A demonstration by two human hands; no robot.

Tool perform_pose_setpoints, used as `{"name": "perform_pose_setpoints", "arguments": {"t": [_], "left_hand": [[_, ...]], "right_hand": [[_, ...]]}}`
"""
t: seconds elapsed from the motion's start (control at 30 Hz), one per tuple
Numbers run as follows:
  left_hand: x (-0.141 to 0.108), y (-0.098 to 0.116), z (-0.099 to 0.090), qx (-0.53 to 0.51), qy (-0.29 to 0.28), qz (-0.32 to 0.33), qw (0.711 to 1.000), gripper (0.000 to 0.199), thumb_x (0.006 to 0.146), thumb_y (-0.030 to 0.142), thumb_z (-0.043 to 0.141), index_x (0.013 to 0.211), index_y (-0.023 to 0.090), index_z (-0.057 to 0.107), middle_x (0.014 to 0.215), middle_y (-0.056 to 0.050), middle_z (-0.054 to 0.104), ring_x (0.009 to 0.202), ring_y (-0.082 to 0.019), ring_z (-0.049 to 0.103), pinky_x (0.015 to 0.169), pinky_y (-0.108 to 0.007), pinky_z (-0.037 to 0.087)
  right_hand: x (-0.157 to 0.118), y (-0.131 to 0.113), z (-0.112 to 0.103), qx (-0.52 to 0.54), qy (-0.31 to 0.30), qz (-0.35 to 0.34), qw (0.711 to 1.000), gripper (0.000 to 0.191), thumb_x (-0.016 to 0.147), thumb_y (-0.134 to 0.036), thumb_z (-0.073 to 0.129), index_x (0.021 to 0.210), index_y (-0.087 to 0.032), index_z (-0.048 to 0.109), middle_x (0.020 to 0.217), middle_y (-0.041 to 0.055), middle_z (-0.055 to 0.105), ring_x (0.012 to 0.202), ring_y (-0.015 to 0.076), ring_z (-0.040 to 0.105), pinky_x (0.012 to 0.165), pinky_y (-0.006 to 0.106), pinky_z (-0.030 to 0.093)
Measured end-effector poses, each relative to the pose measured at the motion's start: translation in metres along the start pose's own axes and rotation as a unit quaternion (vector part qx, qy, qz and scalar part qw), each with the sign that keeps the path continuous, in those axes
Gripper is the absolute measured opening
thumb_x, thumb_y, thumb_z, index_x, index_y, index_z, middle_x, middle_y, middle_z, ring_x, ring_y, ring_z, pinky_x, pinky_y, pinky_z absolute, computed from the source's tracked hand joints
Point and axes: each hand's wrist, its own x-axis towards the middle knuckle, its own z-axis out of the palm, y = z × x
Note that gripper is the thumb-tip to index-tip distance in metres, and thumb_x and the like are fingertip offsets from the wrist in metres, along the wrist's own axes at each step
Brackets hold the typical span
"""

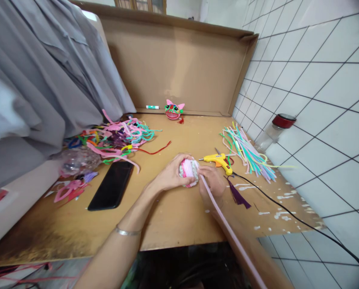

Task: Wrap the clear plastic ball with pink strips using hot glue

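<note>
Around a small rounded piece made of pink, white and grey fuzzy pipe cleaners [189, 170], the fingers of my left hand [174, 171] are closed, holding it just above the table. My right hand [212, 182] pinches a long pale lilac pipe cleaner [220, 212] at the right side of that piece. The lilac strand trails down across my right forearm toward the bottom of the view. Close beyond my right hand lies a yellow hot glue gun [218, 160], its nozzle pointing left. A dark purple tassel [239, 194] rests to the right of my hand.
Mixed pipe cleaners [122, 134] are heaped at the left, near a black phone [111, 185]. More pastel pipe cleaners [248, 150] and a red-lidded jar [276, 130] stand right. A colourful animal-head figure [172, 110] and marker [152, 107] sit at the back. The black cord [288, 208] runs off right.
</note>
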Motion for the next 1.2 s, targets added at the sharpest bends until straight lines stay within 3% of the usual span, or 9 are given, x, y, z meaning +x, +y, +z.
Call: {"name": "perform_pose_setpoints", "arguments": {"t": [0.33, 0.57, 1.2], "left_hand": [[0.0003, -0.0010, 0.0011, -0.007, 0.000, -0.017, 1.000, 0.057, 0.063, 0.029, 0.074, 0.114, 0.021, 0.050, 0.127, -0.010, 0.059, 0.116, -0.026, 0.058, 0.106, -0.042, 0.044], [0.0004, 0.0001, 0.0001, 0.008, 0.006, -0.018, 1.000, 0.056, 0.063, 0.028, 0.073, 0.114, 0.020, 0.051, 0.125, -0.009, 0.060, 0.115, -0.026, 0.059, 0.104, -0.040, 0.045], [-0.0003, 0.0030, -0.0008, 0.023, 0.003, -0.003, 1.000, 0.056, 0.062, 0.026, 0.072, 0.114, 0.019, 0.051, 0.126, -0.010, 0.060, 0.117, -0.026, 0.058, 0.106, -0.042, 0.042]], "right_hand": [[0.0049, -0.0059, -0.0003, -0.043, -0.025, -0.058, 0.997, 0.016, 0.087, -0.006, 0.052, 0.091, -0.019, 0.062, 0.085, 0.0075, 0.074, 0.081, 0.0172, 0.070, 0.071, 0.030, 0.054], [0.0033, -0.0069, -0.0016, -0.051, -0.069, -0.056, 0.995, 0.018, 0.087, -0.006, 0.052, 0.094, -0.018, 0.062, 0.090, 0.0077, 0.075, 0.087, 0.0183, 0.069, 0.077, 0.033, 0.052], [0.0094, -0.0090, -0.0019, -0.068, -0.080, -0.069, 0.992, 0.015, 0.088, -0.008, 0.050, 0.092, -0.018, 0.060, 0.088, 0.0065, 0.074, 0.086, 0.0169, 0.069, 0.076, 0.031, 0.046]]}}
